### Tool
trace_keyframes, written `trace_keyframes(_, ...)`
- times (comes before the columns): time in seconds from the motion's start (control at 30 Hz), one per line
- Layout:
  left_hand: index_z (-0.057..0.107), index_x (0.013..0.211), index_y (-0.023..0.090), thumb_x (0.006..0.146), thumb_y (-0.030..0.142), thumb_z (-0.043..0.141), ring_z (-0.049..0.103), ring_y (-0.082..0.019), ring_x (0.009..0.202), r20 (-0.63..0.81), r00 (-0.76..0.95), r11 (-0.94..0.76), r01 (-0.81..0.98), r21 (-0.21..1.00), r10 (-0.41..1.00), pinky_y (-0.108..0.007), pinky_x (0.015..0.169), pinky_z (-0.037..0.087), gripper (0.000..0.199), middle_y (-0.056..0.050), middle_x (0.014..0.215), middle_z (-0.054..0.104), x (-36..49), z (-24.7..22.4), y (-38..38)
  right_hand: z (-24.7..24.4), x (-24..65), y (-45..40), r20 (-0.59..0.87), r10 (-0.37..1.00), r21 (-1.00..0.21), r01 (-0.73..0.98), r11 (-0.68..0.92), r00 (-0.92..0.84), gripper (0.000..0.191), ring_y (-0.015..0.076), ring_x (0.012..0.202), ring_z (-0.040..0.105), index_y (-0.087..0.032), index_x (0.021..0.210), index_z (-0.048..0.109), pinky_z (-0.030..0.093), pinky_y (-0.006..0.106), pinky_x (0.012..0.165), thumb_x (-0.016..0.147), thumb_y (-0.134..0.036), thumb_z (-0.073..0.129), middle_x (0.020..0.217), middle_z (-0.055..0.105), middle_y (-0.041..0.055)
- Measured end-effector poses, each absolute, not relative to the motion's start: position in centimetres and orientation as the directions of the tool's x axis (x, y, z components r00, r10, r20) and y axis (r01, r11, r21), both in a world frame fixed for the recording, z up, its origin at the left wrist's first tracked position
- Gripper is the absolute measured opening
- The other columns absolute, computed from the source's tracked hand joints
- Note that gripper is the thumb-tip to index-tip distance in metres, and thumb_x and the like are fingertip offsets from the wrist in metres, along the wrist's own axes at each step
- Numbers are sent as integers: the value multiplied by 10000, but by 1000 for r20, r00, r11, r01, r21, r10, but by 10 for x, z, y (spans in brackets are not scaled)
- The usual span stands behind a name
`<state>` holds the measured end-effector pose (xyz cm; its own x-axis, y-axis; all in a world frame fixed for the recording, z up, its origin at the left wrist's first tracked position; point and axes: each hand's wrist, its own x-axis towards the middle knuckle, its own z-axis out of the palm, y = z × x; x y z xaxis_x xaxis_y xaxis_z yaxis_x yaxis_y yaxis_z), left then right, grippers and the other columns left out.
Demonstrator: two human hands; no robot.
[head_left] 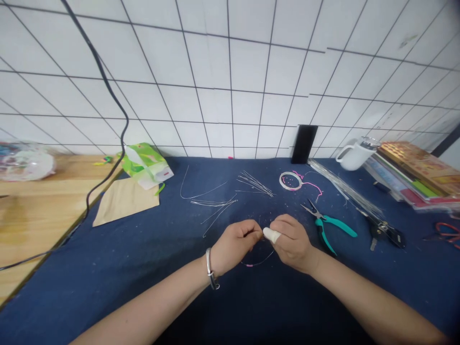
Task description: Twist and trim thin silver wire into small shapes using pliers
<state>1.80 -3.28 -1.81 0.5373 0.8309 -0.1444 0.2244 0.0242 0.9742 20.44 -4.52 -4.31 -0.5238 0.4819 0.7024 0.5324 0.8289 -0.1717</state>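
Note:
My left hand (237, 244), a silver bracelet on its wrist, pinches with thumb and index finger. Close beside it my right hand (292, 243) is closed, with a white covering (271, 235) around one digit. Between them they hold a thin wire (262, 262), whose curve hangs below the fingers and carries a small pink section. The wire's ends are hidden in my fingers. To the right lie teal-handled pliers (328, 225) with their jaws apart. Cut wires (255, 183) lie beyond my hands, and more bent wires (215, 206) are to their left.
A white ring (281, 184) with pink thread, a bundle of long wires (345, 187), keys (381, 232) and red-handled scissors (447, 235) lie rightward. A white mug (354, 155) and stacked books (419, 172) stand behind. Leftward are a brown paper (124, 201), a green bag (143, 160) and a black cable (108, 84).

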Motion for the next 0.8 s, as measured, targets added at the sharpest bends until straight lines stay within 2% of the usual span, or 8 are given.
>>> trace_keyframes(0.17, 533, 727, 147, 806, 275, 476, 267, -55, 452, -250, 573, 259, 68, 963, 780, -198, 422, 179, 161, 58, 513, 363, 19, -17, -34, -45, 202, -46, 745, 515, -317, 455, 832, -424, 275, 155, 758, 505, -212, 916, 556, 482, 335, 654, 724, -16, 576, 814, 569, 29)
trace_keyframes(0.3, 532, 730, 145, 807, 269, 485, 225, -47, 423, -288, 605, 384, -32, 923, 742, -212, 410, 136, 153, 63, 493, 344, 19, -18, -35, -38, 199, -49, 702, 612, -474, 403, 783, -364, 265, 153, 763, 511, -212, 953, 573, 468, 334, 676, 742, -52, 587, 815, 565, 33)
trace_keyframes(0.4, 534, 729, 140, 804, 242, 490, 210, -42, 419, -291, 625, 439, -93, 894, 724, -217, 411, 115, 134, 61, 495, 340, 18, -17, -35, -32, 197, -52, 606, 724, -627, 362, 690, -330, 154, 145, 751, 504, -210, 889, 586, 446, 314, 674, 780, -104, 563, 798, 543, 26)
trace_keyframes(0.57, 533, 733, 136, 806, 230, 496, 199, -32, 411, -283, 642, 485, -160, 860, 713, -220, 415, 93, 125, 60, 505, 333, 18, -17, -34, -28, 193, -54, 363, 908, -882, 238, 407, -208, 28, 111, 681, 477, -217, 831, 557, 402, 249, 616, 809, -200, 558, 792, 502, -6)
trace_keyframes(0.67, 533, 755, 140, 816, 250, 494, 190, -26, 403, -269, 629, 481, -192, 856, 730, -219, 416, 94, 132, 61, 516, 342, 16, -20, -34, -25, 194, -52, 251, 940, -929, 218, 301, -230, 36, 107, 687, 475, -214, 832, 555, 396, 238, 631, 804, -234, 568, 788, 503, -12)
trace_keyframes(0.8, 538, 777, 143, 821, 267, 491, 194, -27, 410, -250, 581, 435, -203, 877, 775, -212, 411, 102, 140, 60, 530, 346, 15, -25, -31, -22, 200, -51, 152, 967, -924, 318, 212, -205, 185, 110, 674, 490, -223, 951, 538, 403, 229, 619, 778, -256, 595, 762, 525, -19)
